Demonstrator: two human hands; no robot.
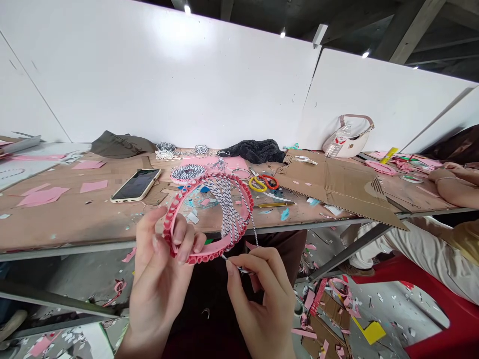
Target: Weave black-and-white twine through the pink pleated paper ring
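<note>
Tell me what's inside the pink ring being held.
Black-and-white cord spans the pink ring, and the left hand curls fingers inside its rim. Small scraps show through; anything behind the dense strands is covered.

phone (135,185) lying at eleven o'clock, where a dark cap (121,144) rested beyond it, black cloth (258,149) bunched at twelve, pale bag (359,140) and clear bottle (340,138) that stood at one, red seat (462,321) at three

Left grip (159,279) on rim of a round pink ring edged with small rolled tubes (220,246), tilted, above lap. Right grip (262,294) pinches black-and-white twisted cord (228,212) just below; strands cross the ring's opening. Brownish tabletop (93,214) beyond: pale-cased dark-screened phone (135,185), yellow-handled scissors (264,188), crumpled black cloth (256,150).
</note>
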